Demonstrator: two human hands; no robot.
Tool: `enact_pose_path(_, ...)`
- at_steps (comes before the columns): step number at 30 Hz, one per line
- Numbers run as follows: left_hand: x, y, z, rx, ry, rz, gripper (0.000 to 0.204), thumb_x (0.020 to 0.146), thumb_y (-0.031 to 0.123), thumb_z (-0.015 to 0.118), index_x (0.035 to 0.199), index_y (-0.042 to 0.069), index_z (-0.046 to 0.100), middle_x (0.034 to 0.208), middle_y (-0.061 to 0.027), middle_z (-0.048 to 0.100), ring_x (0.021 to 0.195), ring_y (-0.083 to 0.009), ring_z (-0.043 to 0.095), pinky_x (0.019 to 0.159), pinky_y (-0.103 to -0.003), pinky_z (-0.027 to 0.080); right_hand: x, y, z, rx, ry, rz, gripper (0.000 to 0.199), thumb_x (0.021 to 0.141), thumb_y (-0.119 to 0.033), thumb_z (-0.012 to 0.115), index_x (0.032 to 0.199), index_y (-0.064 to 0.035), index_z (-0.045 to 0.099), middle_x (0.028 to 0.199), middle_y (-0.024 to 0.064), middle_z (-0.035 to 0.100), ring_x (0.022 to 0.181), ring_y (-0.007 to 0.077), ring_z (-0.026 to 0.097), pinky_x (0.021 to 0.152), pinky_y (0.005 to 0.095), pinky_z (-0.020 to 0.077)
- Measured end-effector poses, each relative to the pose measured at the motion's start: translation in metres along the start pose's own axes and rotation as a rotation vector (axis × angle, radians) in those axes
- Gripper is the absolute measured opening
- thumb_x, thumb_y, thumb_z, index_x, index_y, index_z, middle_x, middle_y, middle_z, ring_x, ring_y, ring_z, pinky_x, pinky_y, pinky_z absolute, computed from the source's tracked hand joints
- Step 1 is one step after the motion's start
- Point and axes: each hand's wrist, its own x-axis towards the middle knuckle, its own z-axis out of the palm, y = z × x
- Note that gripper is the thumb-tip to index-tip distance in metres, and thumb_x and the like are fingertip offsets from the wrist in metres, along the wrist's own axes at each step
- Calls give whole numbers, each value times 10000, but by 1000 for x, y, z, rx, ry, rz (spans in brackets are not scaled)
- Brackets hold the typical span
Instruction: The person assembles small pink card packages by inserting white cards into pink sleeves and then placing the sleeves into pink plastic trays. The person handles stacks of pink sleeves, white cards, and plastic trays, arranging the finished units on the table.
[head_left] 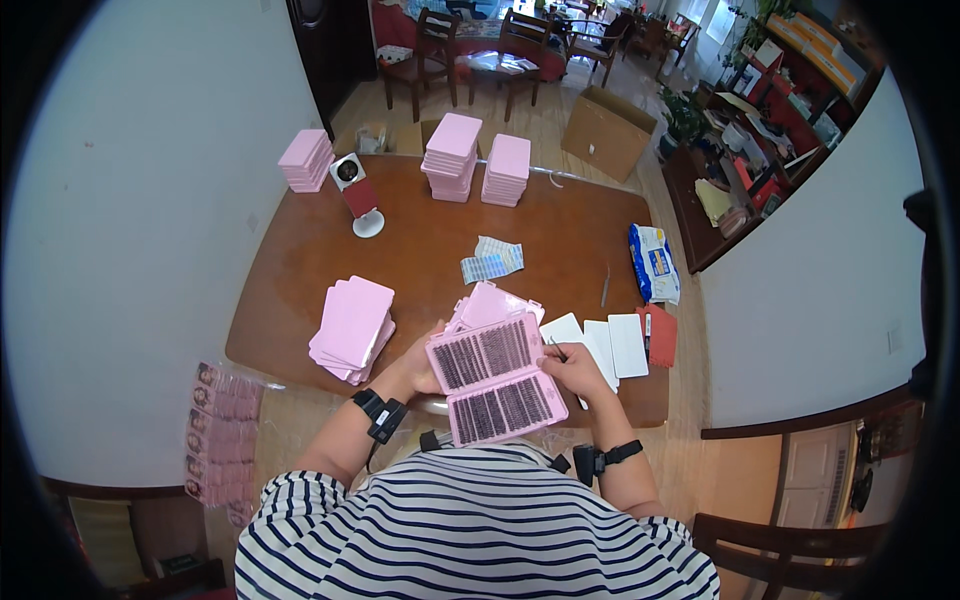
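An open pink eyelash case (497,380) is tilted toward me at the table's near edge, both of its halves lined with rows of black lash clusters. My left hand (425,362) is closed on the case's left edge, the fingers partly hidden behind it. Against the right edge, near the hinge, is my right hand (572,370), closed around a thin dark tool (557,349) that looks like tweezers. Just behind the open case lies another pink case (492,300), partly covered. White cards (600,345) rest on the table beside my right hand.
Pink cases (352,322) are piled at the left, with further stacks (452,155) along the far edge. A red-and-white device (357,195) stands there. Blue-and-white sheets (492,262), a wipes pack (654,264) and a red pouch (661,335) also lie on the table (420,240).
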Motion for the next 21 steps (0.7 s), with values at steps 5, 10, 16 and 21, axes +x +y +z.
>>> enact_pose_path(5,-5,1,1,59,38,-102,291,1029,281,567,1058,26,704,1065,-141,731,881,-212,734,763,-359,639,10,-1,4,370,-136,115,294,985,-176,640,1225,-9,666,849,-23,654,638,61,521,596,216,437)
enact_pose_path(10,1,-21,4,445,-268,-342,782,798,93,828,1446,-60,419,1378,-120,569,1229,-144,573,1022,-282,497,0,2,2,552,-156,264,408,1079,-310,469,1306,0,606,683,-63,536,494,19,284,429,187,212)
enact_pose_path(16,6,-22,6,648,29,40,907,729,122,886,1472,-30,389,1360,-93,576,1251,-185,558,1036,-321,485,-8,-10,-1,464,-205,78,484,1078,-325,456,1506,-98,452,770,1,620,505,31,300,470,182,257)
enact_pose_path(21,14,-41,10,436,12,160,890,768,109,860,1501,22,362,1376,-98,559,1260,-215,562,1052,-350,481,13,-26,22,606,-190,10,519,997,-75,564,1499,-73,433,748,-8,596,505,24,342,466,171,251)
